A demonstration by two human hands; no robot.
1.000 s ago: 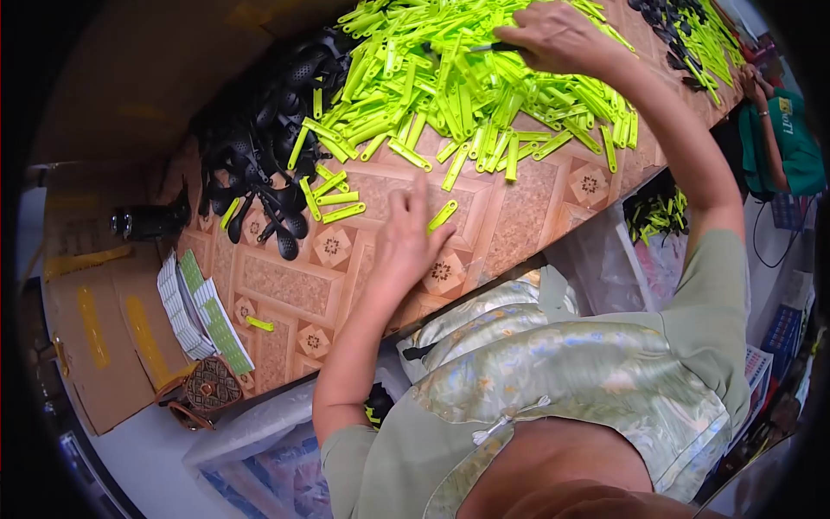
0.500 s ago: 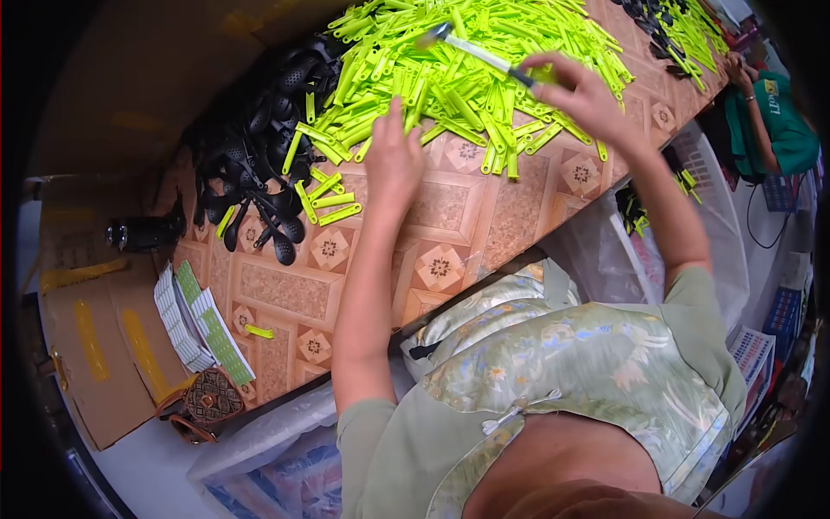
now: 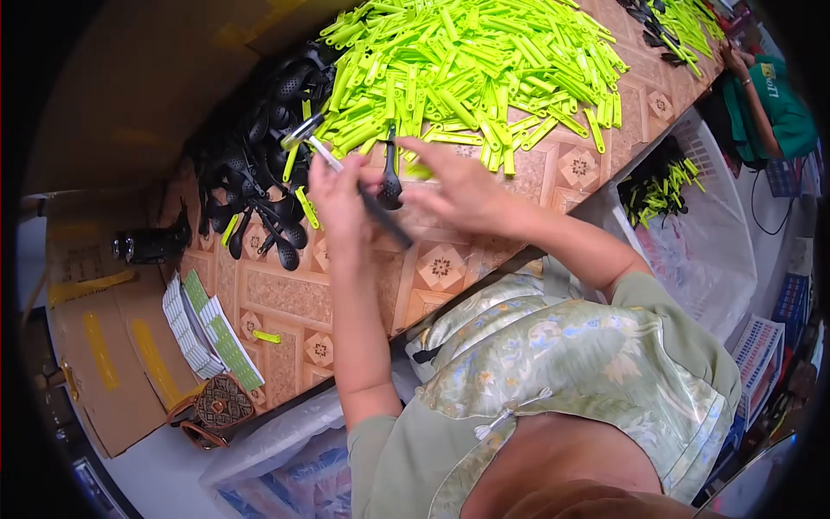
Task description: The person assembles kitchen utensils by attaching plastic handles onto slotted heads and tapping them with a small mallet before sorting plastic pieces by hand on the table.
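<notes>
1. Over the patterned table, both hands have pulled back from the green handle pile and met.
2. Left hand pinches a thin tool; a second ago it lay flat.
3. Right hand pinches a black spoon piece with a green handle, suggesting assembly under way.

The thin tool blurs where it runs under the left hand's fingers, so the grip on it cannot be made out. A black spoon-shaped piece stands between the two hands; which fingers pinch it is hidden behind the right hand. A green piece shows only as a sliver past the right fingers. The green pile beyond the fingers is cut off by the top edge.
</notes>
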